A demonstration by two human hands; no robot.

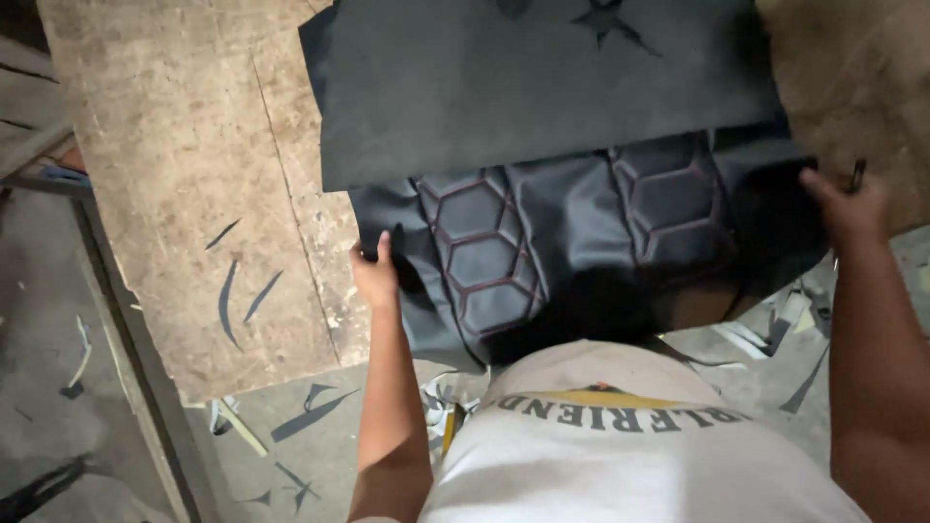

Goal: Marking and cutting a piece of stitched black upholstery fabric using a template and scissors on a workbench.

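The left hand (376,274) grips the left edge of the black quilted leatherette cover with red hexagon stitching (572,247); the right hand (851,205) clenches its right edge, spreading it taut over the near edge of the worn wooden bench (184,194). A flat dark grey foam sheet (542,82) overlaps its far portion.

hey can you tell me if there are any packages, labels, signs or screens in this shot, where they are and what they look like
No packages, labels, signs or screens.
Only lettering: a curved band of dark print with a yellow patch on the white shirt, bottom centre.
Left hand and right hand each hold an edge of the black quilted cover with red-stitched hexagons, unmarked.
Dark foam sheet above it, plain.
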